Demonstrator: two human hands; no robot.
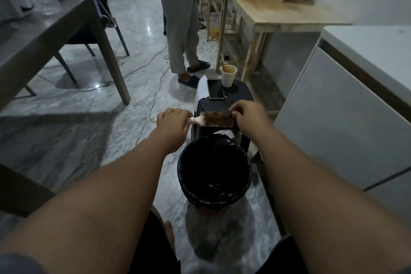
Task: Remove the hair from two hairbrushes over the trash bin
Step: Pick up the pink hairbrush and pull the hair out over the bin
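A pink hairbrush (212, 122) lies level in the air just beyond the far rim of a black lined trash bin (248, 176). Brown hair (216, 115) is matted over its bristles. My left hand (173, 120) is closed around the brush handle. My right hand (249, 115) pinches the brown hair at the brush's right end. Only one hairbrush is in view.
Behind the brush stands a black plastic stool (239, 98) carrying a phone (215, 89), a paper cup (228, 75) and a white sheet. A person (181, 24) stands beyond it by a wooden table (287, 15). A grey table (44, 35) is left, white cabinets (347, 107) right. Cables cross the floor.
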